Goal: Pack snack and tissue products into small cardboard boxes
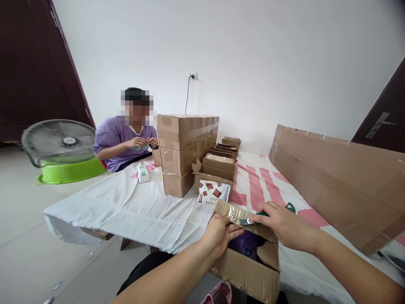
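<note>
In front of me, at the table's near edge, is an open cardboard box with something dark purple inside; its kind is unclear. My left hand grips the raised box flap, which has shiny clear tape along it. My right hand is closed around green-handled scissors. Their metal blade lies against the taped flap, just right of my left fingertips. A white pouch with brown squares leans on another open box just beyond the flap.
Closed cardboard boxes form a stack left of a row of open boxes. A large cardboard sheet stands at right. Across the table sits a person in purple, near a small white device. A fan stands left.
</note>
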`<state>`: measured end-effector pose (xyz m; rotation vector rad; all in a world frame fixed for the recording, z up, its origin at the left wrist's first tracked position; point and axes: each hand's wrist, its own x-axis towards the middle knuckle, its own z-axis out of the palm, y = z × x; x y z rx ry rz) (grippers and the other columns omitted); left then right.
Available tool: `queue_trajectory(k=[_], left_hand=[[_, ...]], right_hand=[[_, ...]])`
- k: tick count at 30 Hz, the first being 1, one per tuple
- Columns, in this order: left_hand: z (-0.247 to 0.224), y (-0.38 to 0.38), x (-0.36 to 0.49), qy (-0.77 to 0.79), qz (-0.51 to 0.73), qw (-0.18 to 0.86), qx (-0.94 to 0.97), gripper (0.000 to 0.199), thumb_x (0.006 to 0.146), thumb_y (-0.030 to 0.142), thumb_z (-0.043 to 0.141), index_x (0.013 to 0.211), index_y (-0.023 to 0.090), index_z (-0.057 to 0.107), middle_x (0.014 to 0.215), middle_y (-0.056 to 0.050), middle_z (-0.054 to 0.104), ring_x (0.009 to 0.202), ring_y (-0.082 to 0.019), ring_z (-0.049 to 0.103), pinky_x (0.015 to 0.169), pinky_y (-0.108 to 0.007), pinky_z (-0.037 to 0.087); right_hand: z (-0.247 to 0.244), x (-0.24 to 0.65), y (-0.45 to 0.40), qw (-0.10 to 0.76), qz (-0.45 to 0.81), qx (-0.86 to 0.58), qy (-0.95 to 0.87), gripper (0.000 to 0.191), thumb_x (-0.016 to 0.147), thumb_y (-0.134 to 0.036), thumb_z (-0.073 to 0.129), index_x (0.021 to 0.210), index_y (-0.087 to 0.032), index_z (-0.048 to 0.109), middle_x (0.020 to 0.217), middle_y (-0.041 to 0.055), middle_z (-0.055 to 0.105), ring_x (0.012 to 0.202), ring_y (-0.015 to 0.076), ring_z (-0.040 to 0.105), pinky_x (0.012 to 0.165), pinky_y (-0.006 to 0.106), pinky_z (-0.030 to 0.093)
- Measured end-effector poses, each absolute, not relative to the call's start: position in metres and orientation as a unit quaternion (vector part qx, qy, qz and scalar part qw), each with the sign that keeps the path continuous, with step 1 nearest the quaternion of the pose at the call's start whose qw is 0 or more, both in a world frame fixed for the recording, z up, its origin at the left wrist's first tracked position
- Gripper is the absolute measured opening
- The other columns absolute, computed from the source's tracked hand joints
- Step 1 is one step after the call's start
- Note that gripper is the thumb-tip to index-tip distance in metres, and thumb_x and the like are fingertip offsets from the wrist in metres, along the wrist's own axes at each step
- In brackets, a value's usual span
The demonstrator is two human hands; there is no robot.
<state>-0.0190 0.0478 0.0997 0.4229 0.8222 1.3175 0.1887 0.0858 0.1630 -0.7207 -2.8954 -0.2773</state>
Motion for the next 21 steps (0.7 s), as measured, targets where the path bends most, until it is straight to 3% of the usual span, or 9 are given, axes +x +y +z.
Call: queue_trajectory(k=[10,16,21], left_hand=[[0.103,0.045,-0.019,0.378,0.590,0.688,0.188,0.026,0.082,0.002,0.045,0.104,0.016,0.048,0.092,-0.012,0.073,0.073,-0.023,0.075,0.069,-0.034,0.058],[0.098,0.047,-0.019,0.349,0.590,0.698,0.205,0.032,0.078,0.003,0.052,0.108,0.015,0.051,0.091,-0.012,0.074,0.071,-0.023,0.074,0.067,-0.032,0.057],[0.099,0.045,-0.019,0.363,0.585,0.691,0.219,0.033,0.073,0.000,0.052,0.102,0.015,0.054,0.094,-0.011,0.074,0.076,-0.022,0.074,0.065,-0.030,0.057]], right_hand=[[0.164,0.190,0.086,0.061,-0.102,-0.251,-0.961,0.057,0.076,0.003,0.051,0.121,-0.030,0.057,0.097,0.0055,0.057,0.090,0.0217,0.054,0.077,0.035,0.045],[0.156,0.187,0.089,0.113,-0.091,-0.229,-0.962,0.042,0.084,-0.010,0.056,0.122,-0.027,0.058,0.101,0.0080,0.058,0.089,0.0208,0.056,0.074,0.033,0.047],[0.164,0.188,0.085,0.065,-0.075,-0.247,-0.964,0.056,0.076,0.003,0.052,0.121,-0.029,0.057,0.099,0.0057,0.057,0.089,0.0207,0.055,0.073,0.031,0.045]])
